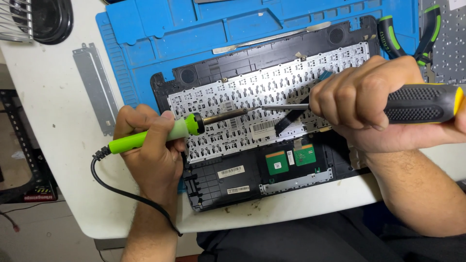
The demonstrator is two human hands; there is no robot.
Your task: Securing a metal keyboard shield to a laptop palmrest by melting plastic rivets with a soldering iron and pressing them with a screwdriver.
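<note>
Over keyboard backplate [228,97], soldering iron [184,127] in left hand [148,145], screwdriver [417,103] in right hand [361,94]

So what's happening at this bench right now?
A person is working on an opened laptop shell lying on a blue mat. The left hand grips a green soldering iron, its tip over the metal back of the keyboard. The right hand holds a black and yellow screwdriver, whose blade meets the iron's tip there. Green-handled pliers lie at the mat's far right.
</note>
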